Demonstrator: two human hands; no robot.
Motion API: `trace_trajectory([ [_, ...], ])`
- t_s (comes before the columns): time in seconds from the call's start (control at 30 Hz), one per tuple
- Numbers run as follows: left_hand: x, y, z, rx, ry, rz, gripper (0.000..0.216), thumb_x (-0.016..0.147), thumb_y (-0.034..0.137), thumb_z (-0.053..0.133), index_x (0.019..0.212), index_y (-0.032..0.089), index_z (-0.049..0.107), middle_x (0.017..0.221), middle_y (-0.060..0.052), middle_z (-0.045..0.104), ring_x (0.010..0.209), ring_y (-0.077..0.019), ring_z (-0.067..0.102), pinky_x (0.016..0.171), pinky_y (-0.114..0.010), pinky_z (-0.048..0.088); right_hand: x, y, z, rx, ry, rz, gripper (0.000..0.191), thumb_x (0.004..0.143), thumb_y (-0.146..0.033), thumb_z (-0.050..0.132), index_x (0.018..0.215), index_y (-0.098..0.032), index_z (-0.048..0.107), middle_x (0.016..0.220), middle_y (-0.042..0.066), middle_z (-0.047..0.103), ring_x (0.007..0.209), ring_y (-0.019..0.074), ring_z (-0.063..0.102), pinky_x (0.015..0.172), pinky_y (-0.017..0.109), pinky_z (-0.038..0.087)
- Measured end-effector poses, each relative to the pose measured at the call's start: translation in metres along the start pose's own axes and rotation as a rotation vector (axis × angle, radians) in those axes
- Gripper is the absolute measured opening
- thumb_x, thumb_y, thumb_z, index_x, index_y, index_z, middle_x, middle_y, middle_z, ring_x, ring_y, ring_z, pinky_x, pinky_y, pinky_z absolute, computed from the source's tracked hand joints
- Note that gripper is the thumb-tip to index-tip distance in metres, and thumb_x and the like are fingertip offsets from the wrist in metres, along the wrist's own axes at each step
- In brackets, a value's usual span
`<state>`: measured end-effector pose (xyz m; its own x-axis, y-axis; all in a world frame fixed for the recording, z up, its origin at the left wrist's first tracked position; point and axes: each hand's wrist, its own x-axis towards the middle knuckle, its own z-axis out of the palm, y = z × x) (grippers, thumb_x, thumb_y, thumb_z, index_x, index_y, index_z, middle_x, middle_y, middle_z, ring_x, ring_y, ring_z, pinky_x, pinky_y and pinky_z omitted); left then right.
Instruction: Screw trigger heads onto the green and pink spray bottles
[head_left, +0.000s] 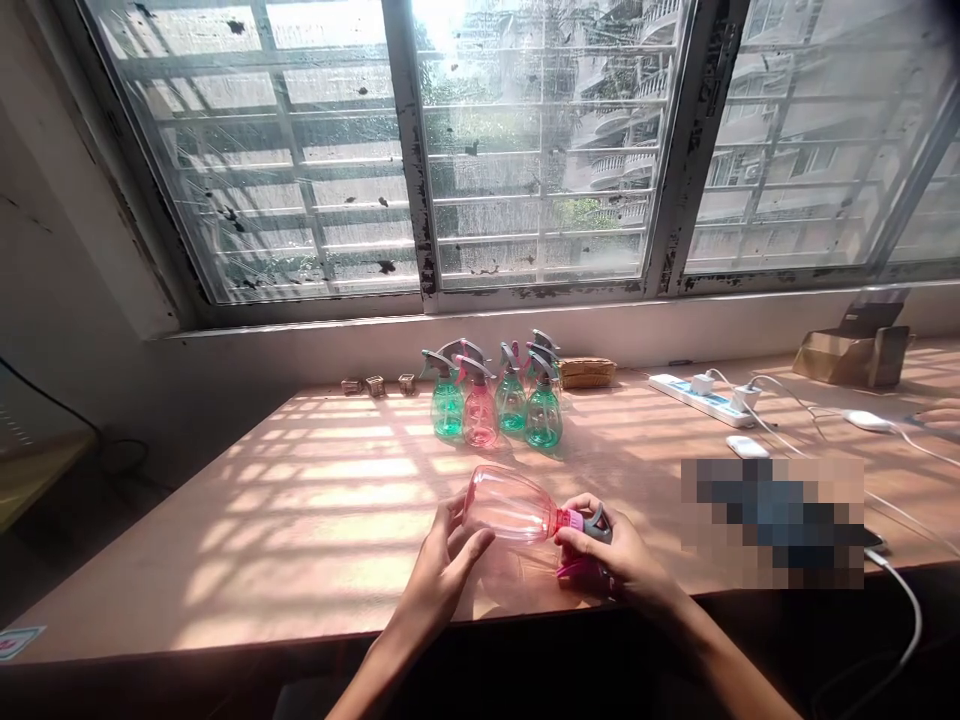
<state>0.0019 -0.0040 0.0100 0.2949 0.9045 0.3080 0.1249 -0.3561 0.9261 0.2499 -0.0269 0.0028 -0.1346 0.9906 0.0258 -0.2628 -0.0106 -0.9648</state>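
Pink clear plastic marks the spray bottle (511,505), which is held on its side just above the near edge of the surface (300,520), at 6 o'clock from a cluster of green and pink bottles (495,405). Its body is cupped by the left hand (444,572), with the fingers spread around the wide end and the wrist bent inward. The spray head (592,524), at 3 o'clock of the body, is closed on by the right hand (615,562), thumb on top. The step is judged to be a twisting of the head on the neck, though the thread is hidden. The body is best kept steady and level, so that only the head is turned and kept square.
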Motion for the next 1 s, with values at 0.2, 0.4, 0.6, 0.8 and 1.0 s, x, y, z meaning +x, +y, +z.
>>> trace_trajectory([
  [0.2, 0.0001, -0.0021, -0.0009, 0.112, 0.000, 0.067, 0.055, 0.094, 0.038, 0.060, 0.145, 0.029, 0.043, 0.155, -0.008, 0.044, 0.139, -0.0282, 0.046, 0.116, -0.046, 0.040, 0.0003, -0.0026, -0.0021, 0.012, 0.043, -0.091, 0.037, 0.076, -0.043, 0.082, 0.094, -0.020, 0.059, 0.075, 0.000, 0.070, 0.066, 0.0157, 0.065, 0.067, 0.031, 0.057],
  [0.4, -0.0006, -0.0024, 0.0005, -0.013, 0.004, -0.022, 0.057, 0.094, 0.045, 0.059, 0.143, 0.022, 0.041, 0.147, -0.014, 0.052, 0.134, -0.0309, 0.051, 0.115, -0.049, 0.040, -0.0002, 0.0025, -0.0035, -0.035, -0.027, -0.048, 0.040, 0.076, -0.043, 0.083, 0.095, -0.022, 0.055, 0.073, -0.002, 0.066, 0.065, 0.0177, 0.065, 0.060, 0.035, 0.060],
  [0.6, -0.0002, 0.0015, 0.0012, 0.046, 0.026, 0.012, 0.055, 0.092, 0.040, 0.061, 0.143, 0.027, 0.046, 0.152, -0.009, 0.048, 0.137, -0.0318, 0.048, 0.118, -0.049, 0.037, 0.0022, 0.0015, -0.0034, -0.004, 0.029, -0.083, 0.037, 0.077, -0.045, 0.081, 0.092, -0.020, 0.057, 0.075, 0.001, 0.070, 0.066, 0.0176, 0.066, 0.065, 0.034, 0.059],
  [0.8, -0.0015, 0.0059, 0.0028, -0.015, 0.023, -0.041, 0.058, 0.091, 0.043, 0.062, 0.141, 0.022, 0.043, 0.147, -0.014, 0.051, 0.132, -0.0314, 0.054, 0.111, -0.046, 0.044, 0.0000, 0.0029, -0.0025, -0.037, -0.016, -0.052, 0.039, 0.076, -0.045, 0.082, 0.093, -0.022, 0.056, 0.075, 0.000, 0.069, 0.066, 0.0189, 0.067, 0.061, 0.036, 0.061],
  [1.0, 0.0002, 0.0028, 0.0019, -0.057, 0.033, -0.084, 0.048, 0.090, 0.046, 0.063, 0.128, 0.019, 0.052, 0.140, -0.016, 0.058, 0.126, -0.0325, 0.059, 0.107, -0.047, 0.048, 0.0021, 0.0063, -0.0040, -0.024, -0.016, -0.037, 0.040, 0.075, -0.047, 0.082, 0.092, -0.022, 0.055, 0.074, -0.001, 0.068, 0.063, 0.0180, 0.066, 0.058, 0.036, 0.061],
])
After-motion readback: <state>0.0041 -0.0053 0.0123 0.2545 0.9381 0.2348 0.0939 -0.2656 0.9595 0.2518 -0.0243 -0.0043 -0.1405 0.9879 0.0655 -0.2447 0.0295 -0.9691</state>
